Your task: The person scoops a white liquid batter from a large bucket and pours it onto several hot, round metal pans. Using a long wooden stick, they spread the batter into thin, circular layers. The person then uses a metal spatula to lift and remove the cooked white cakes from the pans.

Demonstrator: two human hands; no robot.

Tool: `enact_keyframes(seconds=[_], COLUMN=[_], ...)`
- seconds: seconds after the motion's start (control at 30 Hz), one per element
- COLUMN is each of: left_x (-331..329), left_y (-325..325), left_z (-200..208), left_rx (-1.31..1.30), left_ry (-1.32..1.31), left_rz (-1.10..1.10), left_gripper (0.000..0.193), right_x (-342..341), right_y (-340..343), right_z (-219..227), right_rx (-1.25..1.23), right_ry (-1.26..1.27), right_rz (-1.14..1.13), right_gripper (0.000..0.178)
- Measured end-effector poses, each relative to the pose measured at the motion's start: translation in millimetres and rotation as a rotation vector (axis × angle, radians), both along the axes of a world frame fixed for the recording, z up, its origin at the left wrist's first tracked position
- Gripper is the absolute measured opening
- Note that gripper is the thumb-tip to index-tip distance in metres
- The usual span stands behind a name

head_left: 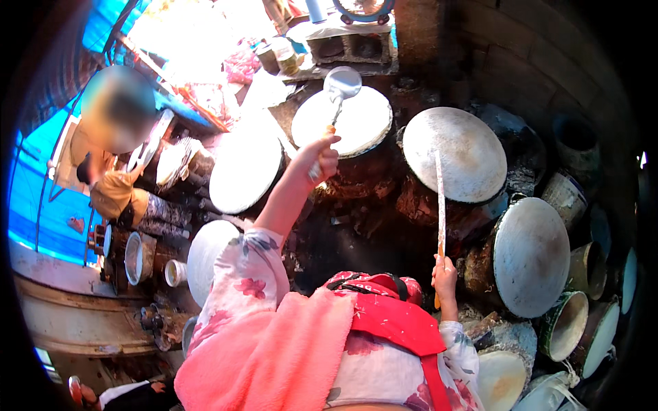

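My left hand (pixel 321 159) is closed around the handle of a metal ladle (pixel 343 82). The ladle's round bowl lies over the far edge of a white-topped round griddle (pixel 339 123); whether it touches is unclear. At the right, my right hand (pixel 445 275) grips a long thin flat stick (pixel 441 205) with an orange lower end. The far end of the stick overlaps another round griddle (pixel 459 154), whose pale surface is patchy with brown.
More pale round griddles stand nearby: a white one (pixel 245 171) at left and a greyish one (pixel 531 257) at right. Buckets (pixel 565 325) crowd the right side. A concrete block (pixel 353 49) stands at the back. Another person (pixel 123 195) works at far left.
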State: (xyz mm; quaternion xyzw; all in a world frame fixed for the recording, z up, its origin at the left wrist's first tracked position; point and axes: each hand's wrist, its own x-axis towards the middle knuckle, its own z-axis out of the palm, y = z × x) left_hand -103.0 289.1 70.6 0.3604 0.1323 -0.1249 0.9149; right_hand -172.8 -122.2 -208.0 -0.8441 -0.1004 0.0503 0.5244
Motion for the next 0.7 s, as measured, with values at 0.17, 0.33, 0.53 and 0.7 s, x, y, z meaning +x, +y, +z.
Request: enact_keyframes(seconds=[0.17,0.33,0.53,0.7], left_x=[78,137,168,174], left_y=[-40,-68,-117,-159], left_z=[-29,-7,-15,-22], left_rx=[1.334,-0.031,-0.166,0.301], left_ry=[-0.133,0.009,0.110,-0.001], left_rz=[0.106,-0.459,-0.764,-0.924], left_gripper=[0.033,0.024,0.031,0.023], right_x=[42,57,69,76], right_y=[-2,19,27,48], right_z=[2,85,92,92], right_rx=[0.116,0.495,0.513,0.514], right_ry=[0.066,0.398,0.292,0.279], right_rz=[-0.170,-0.441,-0.645,-0.786], right_gripper=[0.033,0.028,0.012,0.021])
